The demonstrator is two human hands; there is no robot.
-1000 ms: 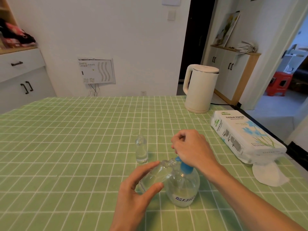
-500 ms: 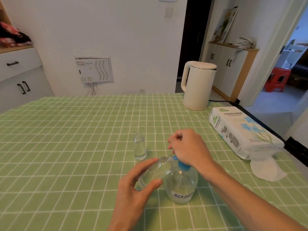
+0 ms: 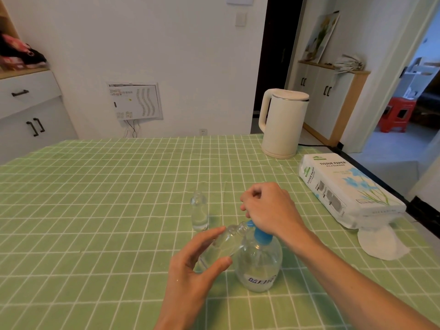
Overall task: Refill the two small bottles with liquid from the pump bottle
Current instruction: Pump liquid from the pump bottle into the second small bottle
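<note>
The left grip (image 3: 190, 265) came up from below, palm turned inward, thumb and fingers closed round a tilted small bottle (image 3: 223, 242). The right forearm (image 3: 345, 270) crossed in from the lower right, wrist bent down. The right grip (image 3: 269, 210) sat knuckles-up, fingers curled, apparently round the pump head (image 3: 260, 234).

Soft even daylight, faint shadows, wide-angle edge distortion.

Views: one, worn on the head.
Place: above the near edge of the table (image 3: 95, 210), close over the left hand (image 3: 200, 265) and right hand (image 3: 269, 210).
Facing: forward and down, across to the wall (image 3: 178, 55) and kettle (image 3: 282, 125).
Lens: wide-angle, edges bent.
</note>
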